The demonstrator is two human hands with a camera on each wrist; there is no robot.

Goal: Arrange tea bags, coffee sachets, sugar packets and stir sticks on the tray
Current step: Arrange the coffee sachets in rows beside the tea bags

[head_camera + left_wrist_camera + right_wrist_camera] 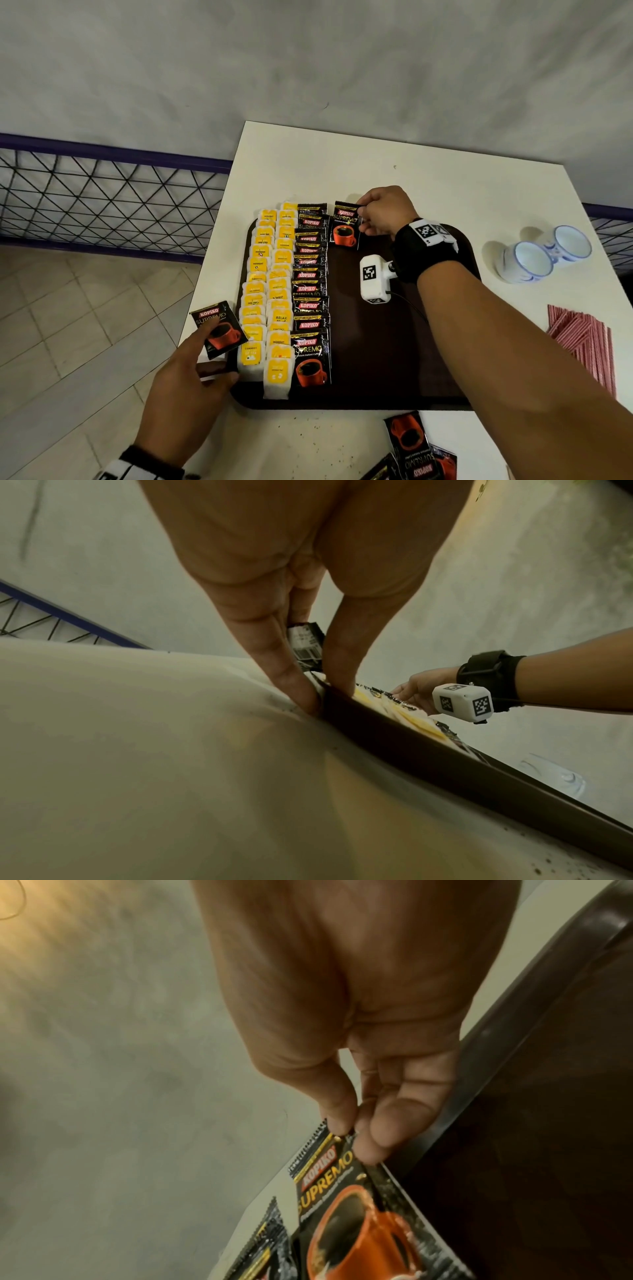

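Black coffee sachet (346,224) pinched in the right hand (383,212) at the tray's (394,359) far edge; left hand's (185,380) grip pinches another sachet (218,329). Either may slip, disturbing the rows.

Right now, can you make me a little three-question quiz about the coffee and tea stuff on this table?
1. True or false: the right hand pinches a coffee sachet at the far end of the brown tray.
2. What does the left hand hold? A) a tea bag B) another coffee sachet C) a cup
3. Fill in: the red-striped stir sticks lie on the table, to the ____ of the tray.

Key
1. True. It begins a second column beside the row of sachets.
2. B. It sits over the tray's left edge, next to the yellow tea bags.
3. Right, nearer than the two cups.
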